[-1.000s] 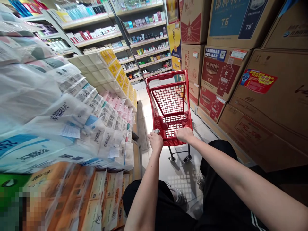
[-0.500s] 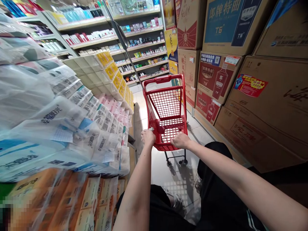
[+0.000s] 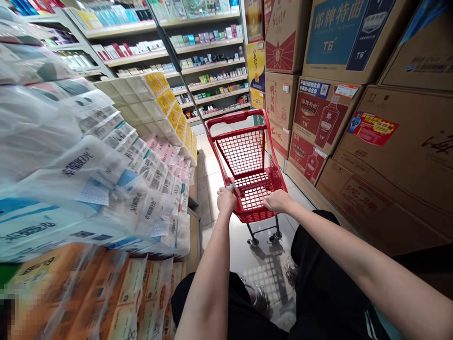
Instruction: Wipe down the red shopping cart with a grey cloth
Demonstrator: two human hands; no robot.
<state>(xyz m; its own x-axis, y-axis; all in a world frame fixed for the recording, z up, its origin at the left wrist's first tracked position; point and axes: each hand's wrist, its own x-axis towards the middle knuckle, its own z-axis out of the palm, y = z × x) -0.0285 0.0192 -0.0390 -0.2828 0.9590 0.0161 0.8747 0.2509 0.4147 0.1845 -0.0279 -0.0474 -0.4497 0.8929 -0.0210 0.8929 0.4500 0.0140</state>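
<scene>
A small red shopping cart (image 3: 241, 153) with a plastic grid basket stands on the floor before me. My left hand (image 3: 225, 200) is closed around the left side of its near end, and something pale shows by the thumb. On the opposite side, my right hand (image 3: 279, 201) is closed on the near right corner of the basket rim. The basket holds nothing that I can see. A thin dark pole (image 3: 170, 49) with a thicker grip rises from the cart's far left corner.
Packs of tissue paper (image 3: 134, 198) are piled along the left, with orange packs (image 3: 92, 288) nearer me. Stacked cardboard cartons (image 3: 320, 113) line the right. Shelves of small boxed goods (image 3: 212, 61) stand across the far end. Tiled floor (image 3: 208, 189) runs between the stacks.
The cart's near end has swung to the right, together with both hands. Its far handle has shifted slightly left, so the cart sits more at an angle. Both hands keep their hold.
</scene>
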